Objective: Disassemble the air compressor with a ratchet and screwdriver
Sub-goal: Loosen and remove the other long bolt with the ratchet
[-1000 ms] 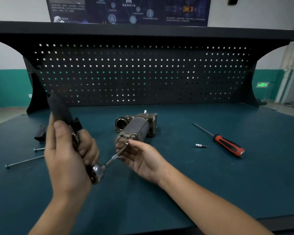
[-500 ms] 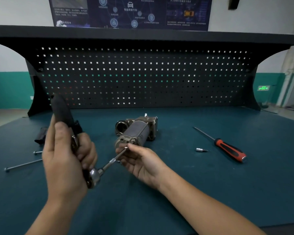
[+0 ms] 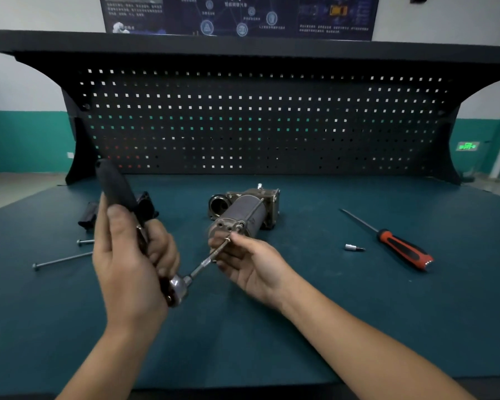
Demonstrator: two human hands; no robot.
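Head view: your left hand [image 3: 127,264] is clamped on the ratchet [image 3: 145,235]; your right hand [image 3: 251,267] pinches its extension at the air compressor [image 3: 243,215] end cap. Two long bolts [image 3: 61,259] lie left of your left hand; the screwdriver [image 3: 399,246] lies untouched on the surface [image 3: 358,327], so most work probably remains.

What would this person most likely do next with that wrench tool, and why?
Probably swing the ratchet handle for another turn. The left hand grips it, its extension bar runs to a bolt at the end cap of the air compressor, and the right hand steadies the bar there. Two long bolts already lie on the bench, so this one seems next.
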